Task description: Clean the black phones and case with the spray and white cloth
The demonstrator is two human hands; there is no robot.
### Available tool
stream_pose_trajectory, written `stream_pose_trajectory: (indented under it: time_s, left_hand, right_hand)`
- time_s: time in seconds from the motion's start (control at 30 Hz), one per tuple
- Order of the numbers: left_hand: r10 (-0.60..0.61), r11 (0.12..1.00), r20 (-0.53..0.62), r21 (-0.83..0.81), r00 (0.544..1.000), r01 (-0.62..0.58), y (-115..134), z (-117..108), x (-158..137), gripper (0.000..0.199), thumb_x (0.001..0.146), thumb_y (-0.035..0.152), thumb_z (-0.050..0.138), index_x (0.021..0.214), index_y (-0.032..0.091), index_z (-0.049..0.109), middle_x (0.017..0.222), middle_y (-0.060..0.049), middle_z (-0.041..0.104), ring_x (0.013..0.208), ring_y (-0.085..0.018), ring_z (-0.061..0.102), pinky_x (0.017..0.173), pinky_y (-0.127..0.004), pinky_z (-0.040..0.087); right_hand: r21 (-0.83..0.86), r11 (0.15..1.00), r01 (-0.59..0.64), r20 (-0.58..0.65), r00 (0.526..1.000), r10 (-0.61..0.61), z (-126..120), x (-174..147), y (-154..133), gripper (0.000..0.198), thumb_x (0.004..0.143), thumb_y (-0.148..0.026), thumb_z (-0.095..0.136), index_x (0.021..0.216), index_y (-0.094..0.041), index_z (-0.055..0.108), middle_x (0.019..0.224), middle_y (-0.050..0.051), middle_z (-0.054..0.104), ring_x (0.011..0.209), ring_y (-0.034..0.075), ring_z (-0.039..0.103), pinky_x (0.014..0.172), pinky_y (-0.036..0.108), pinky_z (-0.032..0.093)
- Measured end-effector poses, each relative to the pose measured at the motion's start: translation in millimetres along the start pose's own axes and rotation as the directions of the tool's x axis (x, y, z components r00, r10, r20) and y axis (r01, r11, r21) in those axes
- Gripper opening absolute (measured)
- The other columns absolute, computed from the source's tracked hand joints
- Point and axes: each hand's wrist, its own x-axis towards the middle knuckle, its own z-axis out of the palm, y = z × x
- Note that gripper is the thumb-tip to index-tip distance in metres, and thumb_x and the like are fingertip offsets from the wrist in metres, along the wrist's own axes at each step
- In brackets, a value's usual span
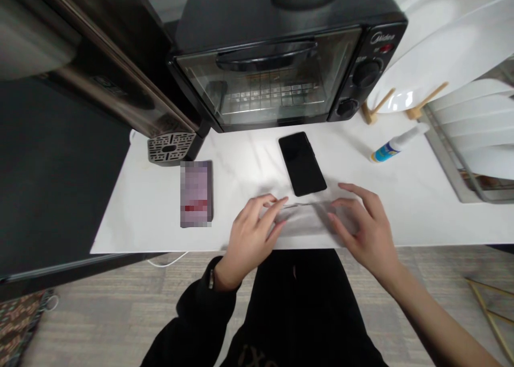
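Note:
My left hand (255, 227) pinches the left end of a thin, clear sheet (307, 204) that looks like a screen film. At its right end, the fingertips of my right hand (363, 222) hold the sheet, with one finger stretched out above. The film is seen nearly edge-on just over the white counter, so its outline is hard to make out. Just beyond it lies a black smartphone (303, 163), screen up and dark, tilted slightly. Neither hand touches the phone.
A black toaster oven (273, 83) stands behind the phone. To the left are a flat purplish box (196, 194), partly blurred, and a drip tray (171, 147). A small spray bottle (395, 144) lies at right, near white plates (445, 51) and a rack (450, 147).

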Motion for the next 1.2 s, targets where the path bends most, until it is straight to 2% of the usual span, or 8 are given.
stream_pose_trajectory:
  time_s: [0.13,0.27,0.4,0.6,0.83,1.0,1.07,1.2]
  left_hand:
    - [0.285,0.951,0.232,0.056,0.930,-0.305,4,-4,-7,0.056,0.102,0.050,0.060,0.154,0.030,0.051,0.163,-0.008,0.051,0.149,-0.030,0.049,0.126,-0.051,0.038]
    - [0.254,0.941,0.362,0.120,0.897,-0.315,-1,-2,-13,0.074,0.098,0.066,0.053,0.162,0.031,0.040,0.175,-0.010,0.030,0.160,-0.031,0.033,0.128,-0.056,0.032]
    - [0.269,0.938,0.317,0.128,0.909,-0.322,-3,-3,-17,0.078,0.095,0.070,0.056,0.162,0.033,0.041,0.175,-0.014,0.026,0.159,-0.035,0.034,0.127,-0.059,0.030]
    - [0.005,0.988,0.060,0.157,0.998,-0.015,-4,0,4,0.043,0.106,0.039,0.055,0.145,0.021,0.060,0.132,-0.012,0.069,0.120,-0.028,0.065,0.101,-0.042,0.055]
    - [-0.031,0.997,0.140,-0.067,0.990,0.041,0,2,30,0.012,0.092,0.023,0.077,0.094,0.021,0.066,0.103,-0.004,0.069,0.101,-0.023,0.065,0.089,-0.037,0.055]
    - [-0.156,0.889,0.189,-0.401,0.969,0.222,-8,3,30,0.023,0.090,0.013,0.076,0.108,0.023,0.066,0.089,0.004,0.069,0.081,-0.014,0.068,0.080,-0.027,0.056]
    - [-0.172,0.871,0.198,-0.427,0.965,0.243,-12,3,30,0.030,0.090,0.013,0.076,0.117,0.024,0.068,0.089,0.004,0.072,0.080,-0.013,0.070,0.080,-0.027,0.056]
    - [-0.140,0.915,0.233,-0.340,0.962,0.215,-16,-1,33,0.003,0.092,0.020,0.075,0.092,0.023,0.078,0.087,0.000,0.076,0.079,-0.015,0.070,0.077,-0.028,0.054]
  right_hand:
    - [0.010,0.968,0.252,0.229,0.941,-0.248,-11,-24,5,0.044,0.101,-0.024,0.063,0.143,-0.034,0.061,0.151,0.007,0.063,0.138,0.032,0.061,0.122,0.064,0.043]
    - [0.006,0.963,0.268,0.311,0.915,-0.256,-15,-34,9,0.051,0.102,-0.027,0.062,0.152,-0.033,0.054,0.161,0.008,0.054,0.147,0.031,0.053,0.124,0.066,0.039]
    - [0.056,0.981,0.187,0.279,0.940,-0.195,-15,-23,7,0.036,0.104,-0.030,0.059,0.139,-0.033,0.064,0.153,0.006,0.062,0.143,0.030,0.058,0.124,0.066,0.040]
    - [0.008,0.999,0.033,0.104,0.994,-0.034,-2,12,15,0.029,0.102,-0.038,0.061,0.126,-0.027,0.071,0.119,0.010,0.074,0.112,0.030,0.069,0.098,0.052,0.060]
    - [0.111,0.994,0.007,0.204,0.979,-0.030,-2,22,11,0.008,0.100,-0.031,0.063,0.097,-0.026,0.070,0.118,0.007,0.074,0.107,0.027,0.069,0.093,0.045,0.059]
    - [0.345,0.916,-0.206,0.291,0.951,0.104,-5,20,6,0.014,0.102,-0.038,0.060,0.099,-0.025,0.066,0.096,0.002,0.075,0.081,0.019,0.071,0.076,0.033,0.061]
    - [0.386,0.892,-0.235,0.264,0.955,0.138,-2,18,8,0.017,0.100,-0.041,0.063,0.102,-0.025,0.066,0.094,0.003,0.075,0.081,0.019,0.073,0.076,0.032,0.062]
    - [0.435,0.854,-0.285,0.245,0.950,0.192,5,15,13,0.023,0.099,-0.044,0.067,0.112,-0.025,0.066,0.091,0.002,0.076,0.082,0.020,0.074,0.078,0.033,0.063]
